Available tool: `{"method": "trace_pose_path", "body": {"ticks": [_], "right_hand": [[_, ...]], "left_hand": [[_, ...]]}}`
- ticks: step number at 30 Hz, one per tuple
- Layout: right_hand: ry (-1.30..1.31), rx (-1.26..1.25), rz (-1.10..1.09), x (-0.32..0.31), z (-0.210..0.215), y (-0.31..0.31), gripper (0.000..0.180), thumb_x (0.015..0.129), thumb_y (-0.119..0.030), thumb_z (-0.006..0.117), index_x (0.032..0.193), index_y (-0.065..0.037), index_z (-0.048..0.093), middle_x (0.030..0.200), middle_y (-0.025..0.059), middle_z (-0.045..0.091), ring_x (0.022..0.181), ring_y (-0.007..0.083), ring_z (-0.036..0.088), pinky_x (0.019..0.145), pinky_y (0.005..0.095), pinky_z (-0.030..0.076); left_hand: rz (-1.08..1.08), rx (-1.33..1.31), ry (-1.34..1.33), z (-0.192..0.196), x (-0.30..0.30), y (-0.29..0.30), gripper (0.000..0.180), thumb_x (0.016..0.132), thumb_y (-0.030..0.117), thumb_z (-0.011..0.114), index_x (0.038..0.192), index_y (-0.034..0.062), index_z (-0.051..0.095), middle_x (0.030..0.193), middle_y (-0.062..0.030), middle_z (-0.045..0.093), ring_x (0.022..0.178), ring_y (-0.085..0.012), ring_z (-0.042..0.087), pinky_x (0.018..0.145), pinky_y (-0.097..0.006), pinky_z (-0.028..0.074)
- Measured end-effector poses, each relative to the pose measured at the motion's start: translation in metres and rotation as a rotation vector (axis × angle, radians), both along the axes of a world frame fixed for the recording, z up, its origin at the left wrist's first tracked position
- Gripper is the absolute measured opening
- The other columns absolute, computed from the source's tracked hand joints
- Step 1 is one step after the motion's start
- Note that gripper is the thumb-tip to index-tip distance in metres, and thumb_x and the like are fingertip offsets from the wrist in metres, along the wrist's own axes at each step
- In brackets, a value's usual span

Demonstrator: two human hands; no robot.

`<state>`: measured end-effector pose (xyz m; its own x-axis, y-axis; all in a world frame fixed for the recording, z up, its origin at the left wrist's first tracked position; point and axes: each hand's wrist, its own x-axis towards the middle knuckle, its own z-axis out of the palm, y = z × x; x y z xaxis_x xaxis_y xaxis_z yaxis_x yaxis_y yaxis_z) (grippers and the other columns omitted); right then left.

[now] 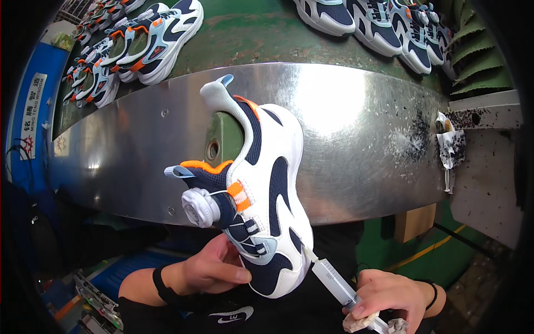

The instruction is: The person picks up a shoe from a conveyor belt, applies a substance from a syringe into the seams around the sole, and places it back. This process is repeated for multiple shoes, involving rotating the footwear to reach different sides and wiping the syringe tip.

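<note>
A white and navy sneaker (278, 150) with orange trim is held up over the near edge of the metal table, toe toward me. A green shoe last (225, 139) fills its opening, and a white lacing dial (199, 207) sticks out at the left. My left hand (214, 267) grips the shoe by its toe, thumb on the front and the other fingers partly hidden beneath. My right hand (389, 298) is closed around a clear syringe (334, 281), whose tip meets the sole's edge near the forefoot. Crumpled whitish material (359, 323) sits at the syringe's rear, by my fingers.
The curved metal table (361, 161) carries dark specks on its right. Beyond it, similar sneakers (150, 44) stand at the far left and more sneakers (378, 28) at the far right. Green flaps (481, 50) and a second syringe (447, 181) in a stained wrapper are at the right.
</note>
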<state>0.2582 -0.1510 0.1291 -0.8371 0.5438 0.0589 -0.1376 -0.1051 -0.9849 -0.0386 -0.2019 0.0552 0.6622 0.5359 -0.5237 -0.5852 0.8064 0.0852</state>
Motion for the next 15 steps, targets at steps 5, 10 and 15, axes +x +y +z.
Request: {"method": "trace_pose_path", "body": {"ticks": [5, 10, 15], "right_hand": [[-0.014, 0.003, -0.005, 0.002, 0.006, -0.003, 0.08, 0.06, -0.055, 0.078, 0.11, 0.002, 0.054, 0.098, 0.0114, 0.063, 0.077, 0.0259, 0.055, 0.068, 0.037, 0.038], [-0.06, 0.006, -0.017, 0.005, 0.02, -0.004, 0.077, 0.059, -0.055, 0.078, 0.106, 0.002, 0.056, 0.095, 0.011, 0.062, 0.074, 0.0251, 0.053, 0.066, 0.0362, 0.037], [-0.144, 0.048, -0.034, 0.012, 0.042, -0.008, 0.072, 0.06, -0.054, 0.078, 0.102, 0.001, 0.059, 0.092, 0.0107, 0.061, 0.072, 0.0246, 0.05, 0.064, 0.0358, 0.036]], "left_hand": [[0.005, 0.032, -0.066, -0.001, 0.002, 0.001, 0.071, 0.074, -0.007, 0.06, 0.137, 0.0034, 0.03, 0.13, -0.0118, 0.047, 0.122, -0.0247, 0.046, 0.106, -0.041, 0.034], [0.016, 0.026, -0.135, -0.007, 0.01, 0.002, 0.068, 0.074, -0.01, 0.058, 0.136, 0.0034, 0.033, 0.13, -0.0122, 0.047, 0.123, -0.0244, 0.046, 0.105, -0.04, 0.034], [0.022, 0.067, -0.263, -0.017, 0.03, 0.011, 0.057, 0.077, -0.016, 0.051, 0.13, 0.0035, 0.044, 0.123, -0.0111, 0.054, 0.119, -0.0229, 0.05, 0.1, -0.036, 0.039]]}}
